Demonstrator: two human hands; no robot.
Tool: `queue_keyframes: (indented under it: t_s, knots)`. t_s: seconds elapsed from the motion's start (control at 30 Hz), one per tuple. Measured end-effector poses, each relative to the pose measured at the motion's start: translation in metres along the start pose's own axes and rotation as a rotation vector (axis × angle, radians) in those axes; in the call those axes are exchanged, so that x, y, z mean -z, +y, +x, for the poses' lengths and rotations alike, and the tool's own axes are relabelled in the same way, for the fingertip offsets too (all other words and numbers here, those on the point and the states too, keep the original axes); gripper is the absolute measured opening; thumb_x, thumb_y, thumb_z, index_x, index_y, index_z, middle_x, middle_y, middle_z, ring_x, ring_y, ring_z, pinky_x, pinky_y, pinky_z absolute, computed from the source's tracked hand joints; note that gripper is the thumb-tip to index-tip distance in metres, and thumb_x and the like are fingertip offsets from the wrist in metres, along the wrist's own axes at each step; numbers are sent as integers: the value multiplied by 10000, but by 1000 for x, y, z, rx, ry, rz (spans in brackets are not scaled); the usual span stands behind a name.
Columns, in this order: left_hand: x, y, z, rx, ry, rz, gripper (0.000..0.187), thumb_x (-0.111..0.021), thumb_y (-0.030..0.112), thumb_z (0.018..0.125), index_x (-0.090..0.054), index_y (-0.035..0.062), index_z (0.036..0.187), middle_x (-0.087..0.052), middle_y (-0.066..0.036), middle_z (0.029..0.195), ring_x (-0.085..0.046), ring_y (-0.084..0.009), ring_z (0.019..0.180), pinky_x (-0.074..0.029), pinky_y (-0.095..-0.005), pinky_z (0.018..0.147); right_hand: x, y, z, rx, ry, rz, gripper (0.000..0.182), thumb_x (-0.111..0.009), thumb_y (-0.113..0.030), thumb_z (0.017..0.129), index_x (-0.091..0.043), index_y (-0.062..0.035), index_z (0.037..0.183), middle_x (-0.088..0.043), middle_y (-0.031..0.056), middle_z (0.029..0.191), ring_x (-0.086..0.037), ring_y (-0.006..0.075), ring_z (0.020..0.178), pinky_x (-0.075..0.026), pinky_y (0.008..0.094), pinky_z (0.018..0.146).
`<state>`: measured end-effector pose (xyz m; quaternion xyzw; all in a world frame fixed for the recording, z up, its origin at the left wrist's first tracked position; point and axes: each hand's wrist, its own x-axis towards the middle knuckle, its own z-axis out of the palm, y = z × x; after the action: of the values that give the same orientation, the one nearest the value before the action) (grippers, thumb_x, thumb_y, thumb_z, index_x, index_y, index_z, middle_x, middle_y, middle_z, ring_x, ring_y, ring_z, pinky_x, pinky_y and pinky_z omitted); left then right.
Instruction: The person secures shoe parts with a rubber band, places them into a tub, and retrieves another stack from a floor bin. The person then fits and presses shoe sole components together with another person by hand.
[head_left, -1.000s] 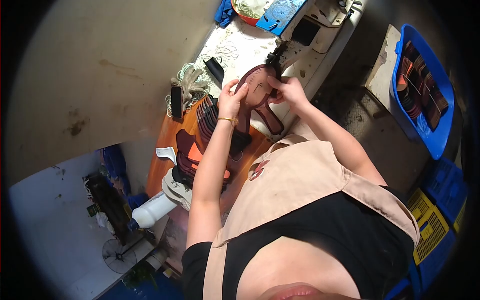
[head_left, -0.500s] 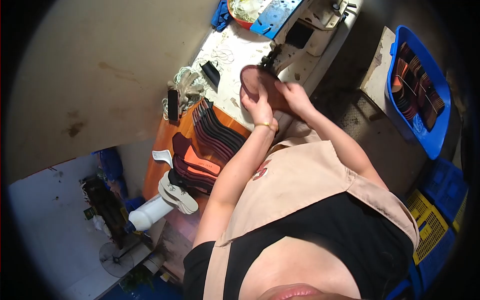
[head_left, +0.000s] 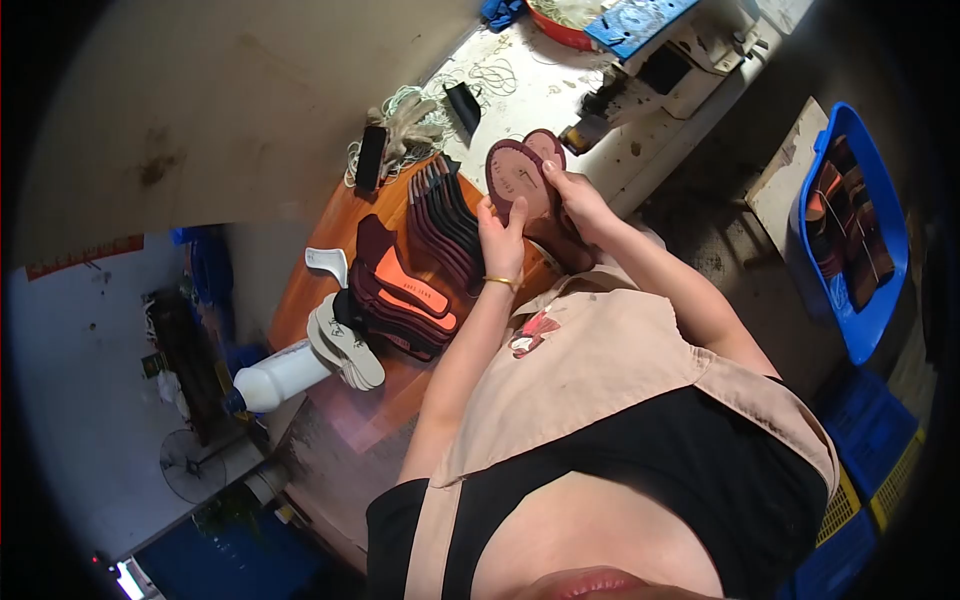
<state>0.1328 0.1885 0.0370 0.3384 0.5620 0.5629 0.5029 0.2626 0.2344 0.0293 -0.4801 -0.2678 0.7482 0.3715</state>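
Note:
My left hand (head_left: 502, 240) grips a maroon-edged shoe piece (head_left: 518, 178) with a pinkish face, its thumb lying on that face. A second, similar piece (head_left: 545, 145) shows behind it at the upper right. Around the right edge of these pieces my right hand (head_left: 580, 200) is closed, thumb on top. Both hands are in front of the apron, close to the sewing machine (head_left: 600, 115). Left of them, dark curved strips (head_left: 443, 225) lie in a row on the wooden board (head_left: 330, 220), beside a stack of maroon and orange pieces (head_left: 400, 290).
A white bottle (head_left: 285, 375) and pale insoles (head_left: 345, 345) are at the board's lower edge. Thread and a glove (head_left: 405, 130), a black phone-like object (head_left: 371, 158) and a black piece (head_left: 463, 108) lie farther back. A blue basket (head_left: 895, 210) of bundled pieces stands at the right.
The shoe pieces have come away from the machine toward my body, and a second piece now shows behind the first. The whole view has shifted.

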Motion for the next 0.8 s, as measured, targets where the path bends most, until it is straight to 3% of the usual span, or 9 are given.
queue_keyframes:
  t_s: [0.17, 0.27, 0.37, 0.43, 0.5, 0.57, 0.63, 0.7, 0.8]
  knots:
    - [112, -33, 8, -223, 584, 492, 373, -571, 288, 890, -516, -42, 1053, -555, -46, 884, -512, -142, 751, -436, -290, 755, -3, 40, 57, 26, 322, -90, 547, -451, -460, 913, -586, 45, 1074, -632, 94, 963, -570, 144, 852, -443, 270, 786]
    - [196, -82, 36, 292, 569, 848, 700, -562, 491, 832, -432, -91, 1199, -520, -256, 1102, -480, -392, 1032, -367, -423, 929, 12, 49, 69, 256, 478, -895, 477, -464, -428, 879, -562, -29, 1122, -576, 192, 1012, -549, 310, 917, -426, 389, 818]
    - [191, -81, 45, 363, 614, 472, 622, -636, 386, 824, -466, -93, 1184, -492, -219, 1213, -481, -281, 1090, -337, -369, 964, 21, 62, 56, 394, 615, -1123, 402, -538, -384, 831, -576, -69, 1078, -540, 172, 942, -525, 334, 907, -420, 403, 829]
    - [194, -60, 36, 300, 396, 98, 540, -691, 273, 804, -490, -82, 1158, -504, -164, 1193, -474, -201, 1058, -358, -315, 931, 21, 60, 40, 527, 468, -1054, 372, -575, -325, 820, -558, -61, 1081, -534, 159, 893, -517, 325, 894, -411, 400, 839]
    - [176, -42, 25, 130, 564, 203, 577, -697, 111, 790, -389, -71, 1243, -492, -119, 1209, -466, -170, 1061, -364, -265, 922, 19, 41, 15, 441, 253, -1079, 430, -562, -293, 812, -509, -34, 1152, -511, 228, 1050, -517, 356, 977, -428, 426, 854]
    - [173, -28, 15, -99, 481, 55, 405, -640, 18, 812, -418, -26, 1148, -520, -94, 1148, -490, -171, 1045, -379, -285, 929, 2, 31, -3, 156, -140, -709, 411, -621, -266, 813, -519, -33, 1137, -553, 161, 1024, -557, 253, 931, -461, 343, 780]
    - [153, 3, -3, -153, 462, 81, 431, -621, -15, 815, -425, 5, 1199, -510, -85, 1193, -496, -165, 1065, -369, -275, 949, -23, 21, -12, 48, -245, -474, 420, -652, -263, 806, -522, -28, 1130, -571, 118, 1001, -564, 199, 899, -466, 305, 748]
    - [131, 36, -19, -160, 12, 31, 487, -628, -27, 803, -429, 39, 1243, -508, -54, 1222, -491, -157, 1098, -363, -283, 967, -49, 6, -16, -60, -355, -244, 431, -682, -261, 799, -525, -22, 1123, -589, 75, 978, -572, 144, 866, -471, 268, 716]
    - [105, 56, -28, -56, -145, 5, 362, -650, -4, 798, -503, 58, 1123, -555, -30, 1139, -519, -136, 1040, -379, -284, 940, -65, -28, -15, 9, -405, 171, 422, -688, -189, 802, -497, -26, 1142, -609, 26, 955, -583, 113, 780, -487, 230, 696]
